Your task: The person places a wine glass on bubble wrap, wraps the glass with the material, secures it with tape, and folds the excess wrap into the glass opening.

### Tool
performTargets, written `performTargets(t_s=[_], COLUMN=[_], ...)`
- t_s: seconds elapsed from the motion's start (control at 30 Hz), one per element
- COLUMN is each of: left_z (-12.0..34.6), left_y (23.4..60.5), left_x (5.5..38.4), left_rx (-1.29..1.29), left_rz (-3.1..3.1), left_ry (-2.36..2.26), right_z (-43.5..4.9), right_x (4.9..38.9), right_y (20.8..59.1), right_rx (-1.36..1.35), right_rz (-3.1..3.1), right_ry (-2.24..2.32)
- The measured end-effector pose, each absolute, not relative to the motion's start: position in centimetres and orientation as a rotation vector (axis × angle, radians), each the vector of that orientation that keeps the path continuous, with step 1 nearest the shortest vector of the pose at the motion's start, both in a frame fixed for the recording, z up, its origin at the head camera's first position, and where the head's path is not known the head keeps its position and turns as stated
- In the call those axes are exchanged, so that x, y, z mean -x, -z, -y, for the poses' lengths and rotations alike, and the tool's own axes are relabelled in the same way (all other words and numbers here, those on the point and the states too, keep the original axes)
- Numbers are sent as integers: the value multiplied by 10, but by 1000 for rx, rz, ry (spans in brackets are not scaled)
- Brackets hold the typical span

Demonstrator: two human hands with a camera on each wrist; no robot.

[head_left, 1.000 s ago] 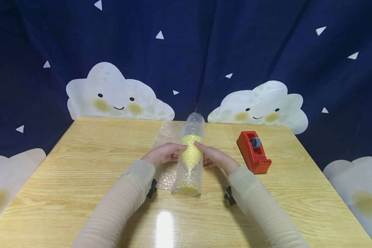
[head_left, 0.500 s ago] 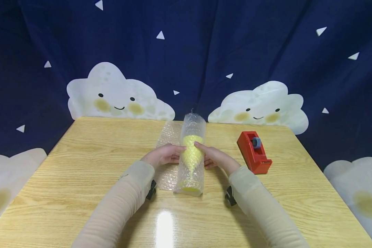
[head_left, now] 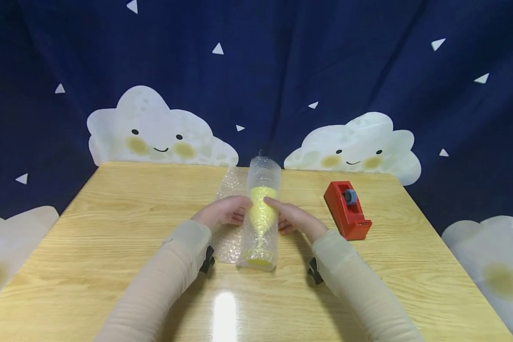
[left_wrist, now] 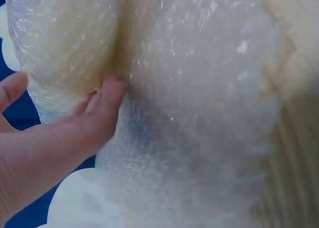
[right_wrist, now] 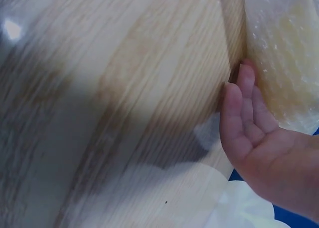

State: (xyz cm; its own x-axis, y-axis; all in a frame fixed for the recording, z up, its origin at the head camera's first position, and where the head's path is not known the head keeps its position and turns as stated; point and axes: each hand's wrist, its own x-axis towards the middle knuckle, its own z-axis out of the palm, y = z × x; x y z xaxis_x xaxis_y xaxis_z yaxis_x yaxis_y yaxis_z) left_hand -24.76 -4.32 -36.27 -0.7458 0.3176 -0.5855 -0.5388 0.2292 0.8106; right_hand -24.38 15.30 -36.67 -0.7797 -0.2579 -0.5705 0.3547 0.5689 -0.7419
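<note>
A yellow object [head_left: 262, 211], wide in its upper part and narrowing toward a round base, lies rolled up in bubble wrap. My left hand [head_left: 223, 212] holds the roll's left side, thumb against it and fingers tucked low. From the right, my right hand [head_left: 298, 219] grips it with the thumb on top. A flat tail of bubble wrap [head_left: 230, 248] spreads out to the left, under my left hand. In the left wrist view, fingertips touch the wrapped roll [left_wrist: 65, 43] where it meets the flat sheet. The right wrist view shows curled fingers [right_wrist: 232, 111] low beside the roll.
A red tape dispenser [head_left: 347, 211] with a blue roll in it stands on the wooden table [head_left: 124, 228], right of my right hand. Behind the table hangs a dark blue curtain [head_left: 256, 85] with clouds and white triangles.
The roll has turned slightly and shifted a little right; its far end now looks wider and rounder. My left thumb has slipped back toward the roll's left side. The right hand has barely moved.
</note>
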Motion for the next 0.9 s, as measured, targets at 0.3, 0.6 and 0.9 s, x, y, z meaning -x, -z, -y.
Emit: performTargets(t_s=[0.3, 0.6, 0.9], left_z=[43, 48, 54], left_y=[357, 359, 368], left_x=[246, 246, 246], left_rx=[221, 197, 165], left_rz=[-1999, -1946, -1915], left_ry=[-1432, -1499, -1520], right_z=[-151, -150, -144], right_x=[244, 244, 244], right_y=[366, 368, 369], right_rx=[-99, -85, -69], right_rz=[-2140, -2112, -2104], right_ry=[1190, 1208, 1212])
